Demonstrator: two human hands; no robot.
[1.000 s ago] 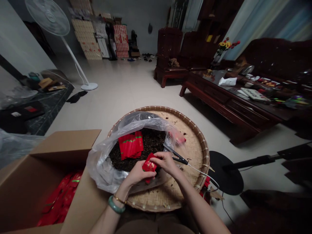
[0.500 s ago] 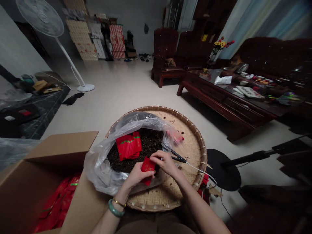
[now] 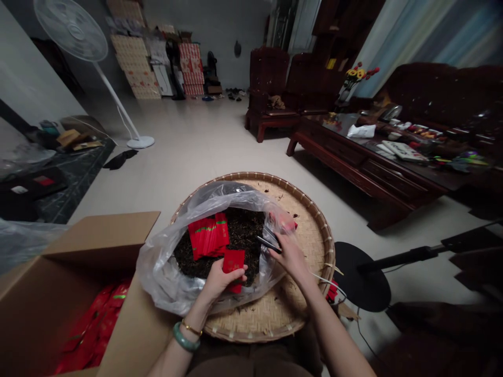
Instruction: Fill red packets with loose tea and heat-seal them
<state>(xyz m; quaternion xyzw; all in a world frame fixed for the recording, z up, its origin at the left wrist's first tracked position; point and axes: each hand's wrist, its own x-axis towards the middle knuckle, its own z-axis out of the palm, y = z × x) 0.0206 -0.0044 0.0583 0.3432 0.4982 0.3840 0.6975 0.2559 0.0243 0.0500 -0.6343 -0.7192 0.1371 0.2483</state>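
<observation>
My left hand (image 3: 219, 280) is closed on a small red packet (image 3: 233, 262), held over the dark loose tea (image 3: 243, 235) inside a clear plastic bag (image 3: 165, 272). My right hand (image 3: 288, 254) rests at the bag's right rim, its fingers curled on a black corded clamp tool (image 3: 269, 243). A stack of flat red packets (image 3: 208, 236) lies on the tea. The bag sits in a round woven bamboo tray (image 3: 314, 230).
An open cardboard box (image 3: 78, 262) at my left holds several filled red packets (image 3: 94, 330). A black round stand base (image 3: 363, 283) with a pole lies to the right. A dark wooden table (image 3: 377, 167) and a standing fan (image 3: 78, 31) are farther off.
My right hand let go of the red packet and moved right and up to the black tool at the bag's rim. My left hand kept the packet and turned it flat.
</observation>
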